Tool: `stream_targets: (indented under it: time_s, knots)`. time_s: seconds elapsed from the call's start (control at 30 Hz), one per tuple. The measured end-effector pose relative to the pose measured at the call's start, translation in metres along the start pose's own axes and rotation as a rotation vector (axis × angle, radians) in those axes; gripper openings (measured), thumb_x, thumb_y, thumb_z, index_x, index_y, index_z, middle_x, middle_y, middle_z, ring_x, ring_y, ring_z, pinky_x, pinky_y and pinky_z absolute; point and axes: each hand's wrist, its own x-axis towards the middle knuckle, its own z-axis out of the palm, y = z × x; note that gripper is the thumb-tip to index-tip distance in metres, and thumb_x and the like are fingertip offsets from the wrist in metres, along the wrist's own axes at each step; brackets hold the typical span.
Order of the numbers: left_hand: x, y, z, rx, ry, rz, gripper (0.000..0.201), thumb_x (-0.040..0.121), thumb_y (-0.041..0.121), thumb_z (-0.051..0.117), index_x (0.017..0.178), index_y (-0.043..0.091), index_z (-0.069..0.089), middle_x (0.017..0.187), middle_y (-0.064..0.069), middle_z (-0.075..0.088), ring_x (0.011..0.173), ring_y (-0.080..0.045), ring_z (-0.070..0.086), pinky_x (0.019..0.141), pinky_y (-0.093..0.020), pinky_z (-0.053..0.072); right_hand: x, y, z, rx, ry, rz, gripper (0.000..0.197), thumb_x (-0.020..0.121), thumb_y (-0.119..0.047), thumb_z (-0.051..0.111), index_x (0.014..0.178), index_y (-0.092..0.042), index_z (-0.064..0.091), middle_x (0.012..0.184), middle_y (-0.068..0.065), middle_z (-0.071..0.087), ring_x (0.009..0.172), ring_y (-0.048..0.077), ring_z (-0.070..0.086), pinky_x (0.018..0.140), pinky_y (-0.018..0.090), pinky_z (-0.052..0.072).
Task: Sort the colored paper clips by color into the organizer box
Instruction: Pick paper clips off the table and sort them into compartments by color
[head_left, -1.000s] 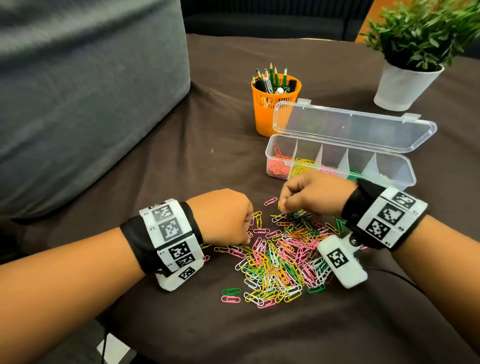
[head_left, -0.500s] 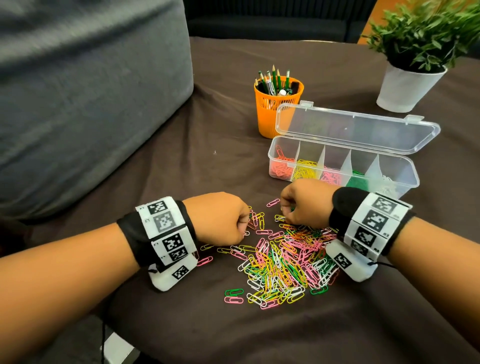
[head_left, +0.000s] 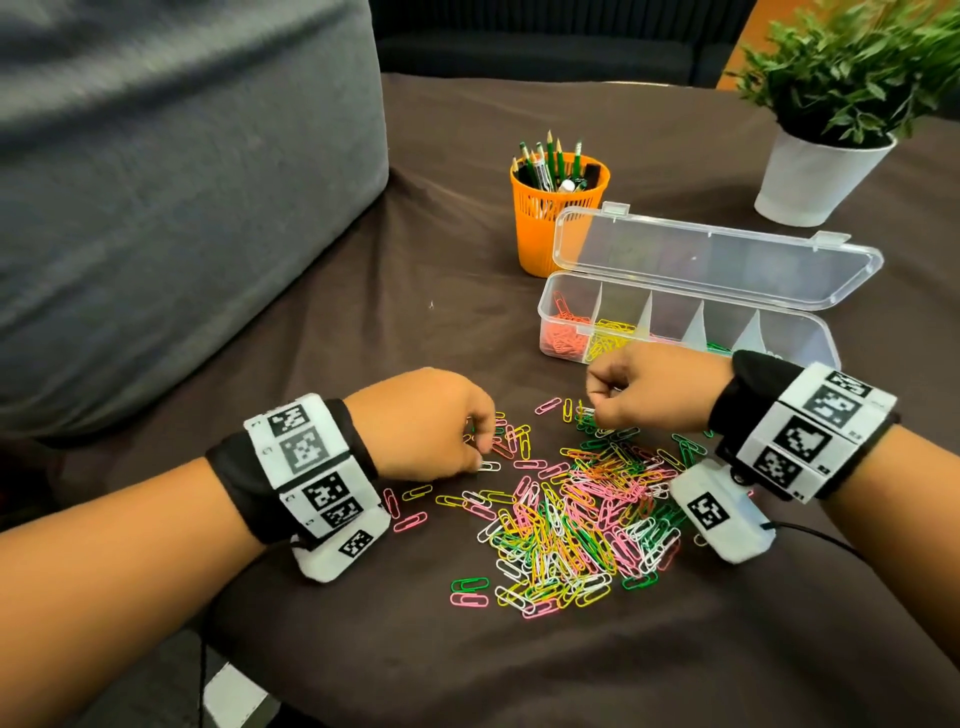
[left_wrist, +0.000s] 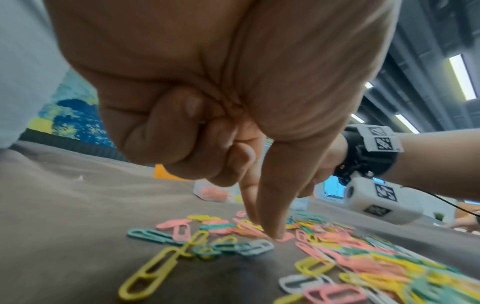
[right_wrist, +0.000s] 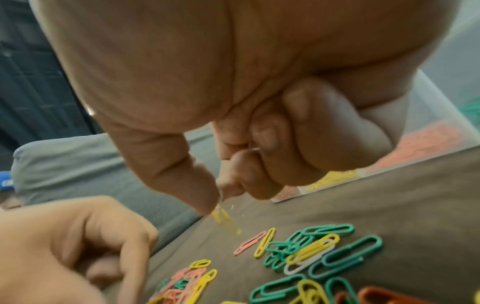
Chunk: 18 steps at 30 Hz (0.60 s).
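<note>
Yellow paper clip now hangs pinched in my right hand, lifted off the pile since a moment ago, ready for the organizer box just beyond. My left hand has dropped its fingers onto a pink clip on the desk, pressing, not gripping.

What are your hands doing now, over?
Right hand pinching yellow clip off the pile. Left hand fingertips down among clips, grip unclear. Organizer box open behind. Nothing in the way.
</note>
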Motion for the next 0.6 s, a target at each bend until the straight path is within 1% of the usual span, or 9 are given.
stream_targets:
  time_s: [0.07, 0.13, 0.27, 0.33, 0.4, 0.47, 0.53, 0.57, 0.6]
  knots:
    - [-0.001, 0.011, 0.004, 0.06, -0.036, 0.054, 0.017, 0.083, 0.041, 0.073, 0.097, 0.032, 0.069, 0.07, 0.016, 0.051, 0.066, -0.002, 0.049, 0.056, -0.022, 0.032, -0.003, 0.001, -0.002, 0.026, -0.024, -0.007, 0.014, 0.079, -0.015, 0.067, 0.07, -0.015, 0.056, 0.06, -0.007, 0.053, 0.056, 0.009, 0.046, 0.063, 0.029, 0.043]
    - [0.001, 0.014, 0.008, 0.105, -0.031, 0.071, 0.02, 0.083, 0.044, 0.072, 0.096, 0.029, 0.069, 0.07, 0.013, 0.054, 0.069, -0.006, 0.051, 0.058, -0.024, 0.033, -0.005, 0.003, -0.001, -0.037, -0.039, -0.006, 0.012, 0.079, -0.016, 0.068, 0.071, -0.014, 0.059, 0.059, -0.007, 0.056, 0.053, 0.007, 0.048, 0.058, 0.025, 0.044]
    - [0.003, 0.015, 0.008, 0.169, -0.076, 0.096, 0.013, 0.087, 0.035, 0.067, 0.085, 0.022, 0.07, 0.066, 0.011, 0.06, 0.064, -0.006, 0.053, 0.052, -0.021, 0.034, -0.01, 0.007, -0.001, -0.207, -0.036, -0.007, 0.006, 0.079, -0.016, 0.062, 0.073, -0.013, 0.06, 0.062, -0.004, 0.057, 0.055, 0.012, 0.047, 0.057, 0.028, 0.045]
    - [0.003, 0.013, 0.006, 0.138, -0.092, 0.112, 0.013, 0.089, 0.029, 0.063, 0.083, 0.02, 0.069, 0.072, 0.013, 0.067, 0.068, -0.007, 0.058, 0.057, -0.023, 0.043, -0.015, 0.009, -0.006, -0.095, -0.066, 0.012, 0.012, 0.08, -0.016, 0.061, 0.069, -0.014, 0.056, 0.063, -0.002, 0.059, 0.052, 0.011, 0.046, 0.055, 0.029, 0.044]
    - [0.004, 0.012, -0.001, -0.008, -0.089, 0.069, 0.013, 0.088, 0.028, 0.062, 0.081, 0.018, 0.066, 0.069, 0.011, 0.064, 0.064, -0.004, 0.056, 0.059, -0.021, 0.045, -0.02, 0.014, -0.01, 0.231, -0.085, 0.047, 0.02, 0.081, -0.009, 0.059, 0.066, -0.014, 0.048, 0.071, 0.005, 0.066, 0.047, 0.012, 0.043, 0.049, 0.028, 0.038]
    - [0.005, 0.011, -0.007, -0.352, -0.087, -0.05, 0.014, 0.085, 0.024, 0.062, 0.074, 0.016, 0.06, 0.061, 0.008, 0.056, 0.053, -0.005, 0.048, 0.048, -0.017, 0.038, -0.026, 0.02, -0.008, 0.719, -0.057, 0.064, 0.02, 0.071, 0.0, 0.055, 0.069, -0.013, 0.041, 0.072, 0.012, 0.065, 0.041, 0.013, 0.038, 0.041, 0.022, 0.03]
    - [0.002, 0.009, -0.011, -1.065, -0.183, -0.148, 0.014, 0.068, 0.015, 0.062, 0.069, 0.014, 0.049, 0.062, 0.0, 0.048, 0.048, -0.011, 0.037, 0.039, -0.02, 0.028, -0.028, 0.029, -0.003, 1.073, 0.03, 0.113, 0.024, 0.064, 0.005, 0.047, 0.075, -0.015, 0.04, 0.065, 0.011, 0.058, 0.037, 0.012, 0.036, 0.036, 0.017, 0.026]
    - [0.001, 0.005, -0.011, -1.456, -0.282, -0.16, 0.017, 0.058, 0.012, 0.059, 0.068, 0.015, 0.045, 0.064, -0.003, 0.044, 0.049, -0.012, 0.032, 0.039, -0.02, 0.024, -0.029, 0.033, -0.002, 1.162, 0.072, 0.15, 0.028, 0.068, 0.009, 0.045, 0.079, -0.016, 0.041, 0.064, 0.01, 0.055, 0.037, 0.012, 0.036, 0.036, 0.016, 0.025]
    - [0.0, 0.002, -0.011, -1.729, -0.368, -0.158, 0.019, 0.055, 0.01, 0.055, 0.067, 0.016, 0.042, 0.066, -0.003, 0.04, 0.051, -0.012, 0.029, 0.039, -0.021, 0.024, -0.03, 0.038, 0.0, 1.209, 0.108, 0.182, 0.031, 0.074, 0.013, 0.041, 0.083, -0.016, 0.043, 0.064, 0.01, 0.053, 0.038, 0.012, 0.037, 0.037, 0.017, 0.025]
